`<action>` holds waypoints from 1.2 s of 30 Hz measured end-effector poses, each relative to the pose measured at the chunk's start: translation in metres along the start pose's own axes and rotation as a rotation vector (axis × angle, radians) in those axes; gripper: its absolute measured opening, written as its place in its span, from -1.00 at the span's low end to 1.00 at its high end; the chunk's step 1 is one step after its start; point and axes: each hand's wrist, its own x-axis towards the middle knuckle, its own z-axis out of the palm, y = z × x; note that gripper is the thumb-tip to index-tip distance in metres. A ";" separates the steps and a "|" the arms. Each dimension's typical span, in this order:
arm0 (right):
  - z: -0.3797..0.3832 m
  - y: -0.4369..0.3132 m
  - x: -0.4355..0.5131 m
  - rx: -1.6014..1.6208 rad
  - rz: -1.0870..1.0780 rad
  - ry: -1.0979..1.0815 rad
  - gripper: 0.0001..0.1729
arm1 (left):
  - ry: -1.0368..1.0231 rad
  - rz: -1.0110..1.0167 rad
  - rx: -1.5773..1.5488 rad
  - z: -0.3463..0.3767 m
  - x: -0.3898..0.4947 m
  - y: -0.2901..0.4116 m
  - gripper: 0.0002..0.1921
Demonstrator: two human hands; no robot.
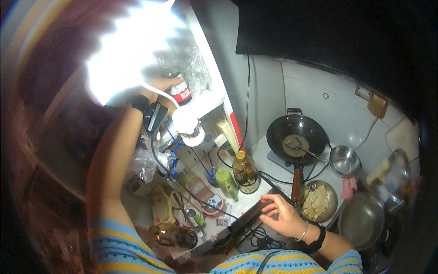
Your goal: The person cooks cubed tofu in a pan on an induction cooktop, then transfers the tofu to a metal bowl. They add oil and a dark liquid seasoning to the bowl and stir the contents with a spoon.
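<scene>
My left hand (160, 85) reaches up to a shelf and has its fingers around a dark glass bottle (180, 90) with a red and white label. Glare from a lamp hides part of that hand. My right hand (282, 217), wearing a bangle and a black band, hovers with fingers apart and nothing in it. Near it are a steel bowl of pale, flat food pieces (316, 203) and the wooden handle (296, 181) of a black wok (277, 137). A ladle (311, 153) rests in brownish liquid in the wok.
An oil bottle (245, 174) and a green bottle (226, 183) stand on the counter, beside a pink divided tray (200, 188). Right of the wok are a small steel pot (345, 161) and a large pan (361, 221). Black and blue cables cross the area. A white shelf edge (208, 58) rises at the centre.
</scene>
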 end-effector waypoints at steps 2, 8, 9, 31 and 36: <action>-0.006 -0.005 -0.007 -0.007 0.002 0.019 -0.37 | -0.013 -0.024 -0.008 0.000 0.003 0.001 -0.52; -0.013 -0.020 -0.023 0.010 0.024 0.029 -0.37 | 0.001 -0.002 -0.155 -0.005 -0.026 0.011 -0.45; -0.013 -0.021 -0.025 -0.006 0.005 0.043 -0.38 | 0.004 0.027 -0.224 -0.011 -0.036 0.013 -0.44; -0.025 -0.042 -0.042 -0.049 -0.132 -0.035 -0.50 | 0.749 0.700 -0.133 -0.047 -0.331 -0.058 -0.45; -0.032 -0.058 -0.042 -0.020 -0.200 -0.016 -0.63 | 0.431 0.558 -0.324 0.027 -0.420 -0.056 -0.37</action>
